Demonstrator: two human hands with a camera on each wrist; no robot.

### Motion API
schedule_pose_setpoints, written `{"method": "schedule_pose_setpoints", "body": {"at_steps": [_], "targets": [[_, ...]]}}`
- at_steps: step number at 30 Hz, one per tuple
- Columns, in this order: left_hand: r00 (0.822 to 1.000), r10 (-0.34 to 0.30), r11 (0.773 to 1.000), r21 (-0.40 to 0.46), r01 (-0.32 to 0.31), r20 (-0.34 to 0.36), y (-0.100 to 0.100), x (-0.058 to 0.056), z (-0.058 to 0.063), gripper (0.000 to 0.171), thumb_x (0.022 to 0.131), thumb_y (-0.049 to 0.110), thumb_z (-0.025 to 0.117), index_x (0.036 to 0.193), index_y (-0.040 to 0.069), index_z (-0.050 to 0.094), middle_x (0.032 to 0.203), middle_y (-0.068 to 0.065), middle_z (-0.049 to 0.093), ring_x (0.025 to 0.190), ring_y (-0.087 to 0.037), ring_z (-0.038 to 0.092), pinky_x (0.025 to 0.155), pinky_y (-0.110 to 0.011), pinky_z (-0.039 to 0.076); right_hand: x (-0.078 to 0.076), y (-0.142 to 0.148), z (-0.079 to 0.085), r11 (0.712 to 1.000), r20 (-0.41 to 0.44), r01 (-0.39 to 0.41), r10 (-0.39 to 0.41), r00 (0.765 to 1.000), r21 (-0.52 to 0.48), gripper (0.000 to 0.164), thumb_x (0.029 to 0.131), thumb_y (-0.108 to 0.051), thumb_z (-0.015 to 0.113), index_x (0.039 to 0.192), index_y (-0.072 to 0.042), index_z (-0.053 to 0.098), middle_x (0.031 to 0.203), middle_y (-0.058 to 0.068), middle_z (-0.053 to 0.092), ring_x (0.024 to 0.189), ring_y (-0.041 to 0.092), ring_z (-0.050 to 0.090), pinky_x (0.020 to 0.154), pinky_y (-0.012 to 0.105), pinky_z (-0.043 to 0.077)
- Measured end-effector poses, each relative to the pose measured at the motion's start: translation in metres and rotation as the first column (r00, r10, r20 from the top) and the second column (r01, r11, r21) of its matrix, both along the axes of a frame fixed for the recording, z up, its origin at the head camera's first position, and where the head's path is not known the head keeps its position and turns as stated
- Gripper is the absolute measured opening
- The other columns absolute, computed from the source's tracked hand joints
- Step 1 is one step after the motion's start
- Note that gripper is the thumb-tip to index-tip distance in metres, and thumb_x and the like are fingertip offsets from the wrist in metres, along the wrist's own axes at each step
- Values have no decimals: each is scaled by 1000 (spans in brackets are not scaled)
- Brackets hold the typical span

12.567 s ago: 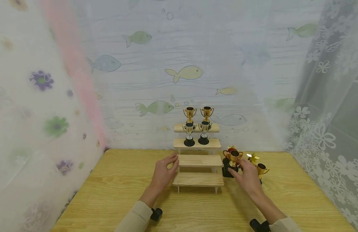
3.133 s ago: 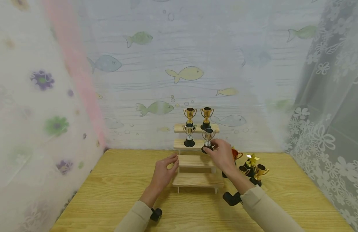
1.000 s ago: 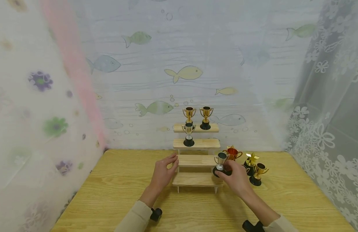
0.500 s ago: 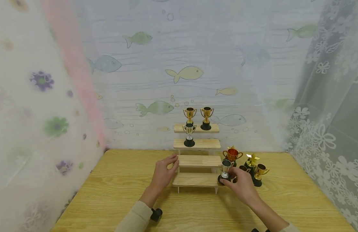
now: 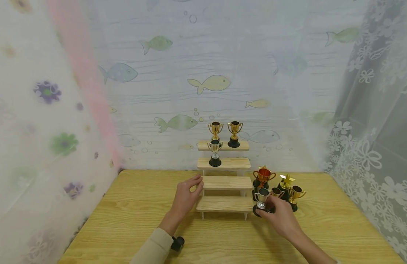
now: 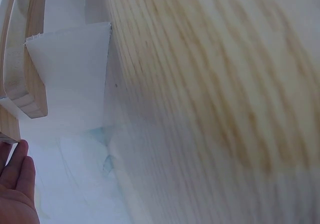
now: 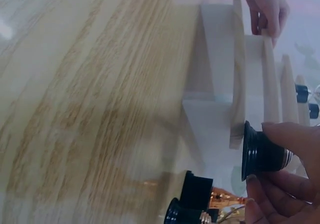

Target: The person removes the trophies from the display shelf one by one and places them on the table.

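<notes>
A tiered wooden display stand [image 5: 227,201] stands mid-table. The left hand [image 5: 187,198] holds the left end of its third shelf from the top, thumb and fingertips at the board's edge. The right hand [image 5: 282,216] pinches a silver trophy cup [image 5: 263,198] by its black base, upright, just right of the lowest shelf; the right wrist view shows the base [image 7: 262,151] between thumb and fingers. Another silver trophy [image 5: 215,150] stands on the second shelf, left side. Two gold trophies, a left one [image 5: 215,129] and a right one [image 5: 235,132], occupy the top shelf.
Right of the stand, a red trophy cup [image 5: 264,175], a gold star trophy [image 5: 287,181] and a gold cup [image 5: 295,194] cluster on the wooden table [image 5: 332,220]. A small cup [image 5: 277,192] is partly behind the right hand. Patterned curtains [image 5: 150,91] surround the table.
The right hand earlier held a gold-coloured cup at the right cluster. It then took the silver trophy off the second shelf's right side and moved it down and right. The left hand stayed put.
</notes>
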State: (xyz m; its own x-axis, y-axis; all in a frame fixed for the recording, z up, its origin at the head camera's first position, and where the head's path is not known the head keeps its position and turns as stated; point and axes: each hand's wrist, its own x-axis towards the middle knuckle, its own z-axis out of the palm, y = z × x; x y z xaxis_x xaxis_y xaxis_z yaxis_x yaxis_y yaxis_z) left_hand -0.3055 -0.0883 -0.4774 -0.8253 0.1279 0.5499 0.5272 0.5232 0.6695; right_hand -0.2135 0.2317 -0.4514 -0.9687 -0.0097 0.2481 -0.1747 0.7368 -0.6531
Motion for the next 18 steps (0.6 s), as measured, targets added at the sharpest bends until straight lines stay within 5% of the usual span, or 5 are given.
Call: {"method": "schedule_pose_setpoints", "body": {"at_steps": [9,18], "targets": [[1000,-13,1000,1,13,0,-1,-1,0,30,101,20,68,122,1,74,133,-12,68,126,-30,63,105,-48,51,6,6,-1,1000,31,10,-11,999,24,25,82,-20,87,95,-8,70,89,0,71,85,20,68,75,39,56],[1000,-8,1000,3,8,4,-2,0,-1,30,101,21,67,123,2,74,133,-10,68,126,-29,63,104,-47,51,7,11,-10,1000,54,-1,-1,999,27,30,79,-22,89,94,-7,67,88,0,70,85,18,65,70,33,50]]}}
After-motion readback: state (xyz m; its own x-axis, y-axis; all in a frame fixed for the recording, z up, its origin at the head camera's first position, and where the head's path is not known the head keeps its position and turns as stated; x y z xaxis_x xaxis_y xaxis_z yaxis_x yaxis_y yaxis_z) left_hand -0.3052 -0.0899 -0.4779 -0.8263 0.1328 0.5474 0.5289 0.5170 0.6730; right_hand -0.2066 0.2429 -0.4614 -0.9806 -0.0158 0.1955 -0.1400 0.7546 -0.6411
